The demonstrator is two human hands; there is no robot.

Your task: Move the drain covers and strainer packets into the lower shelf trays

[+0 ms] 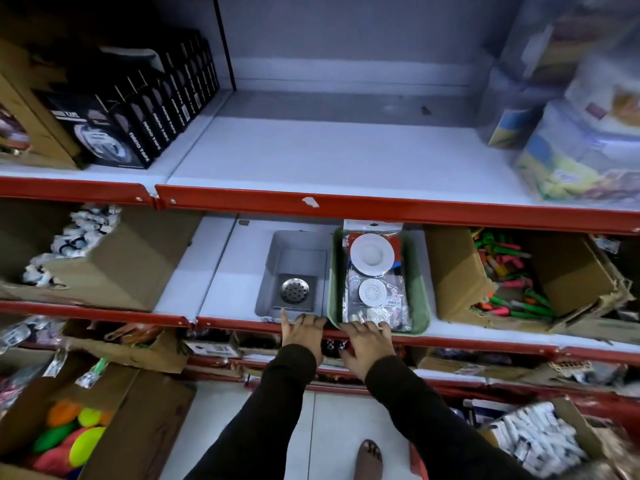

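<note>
two cardboard boxes (104,268) flank, seemingly, both trays (298,244).

A shop shelving unit with pale grey boards (329,157) and red front rails (381,206) fills the view. The upper board is mostly bare, with black boxes (138,109) at left and blurred plastic-wrapped packs (585,126) at right. Open cardboard cartons (114,271) sit on lower levels. A pale tiled floor (332,431) shows below.
</note>
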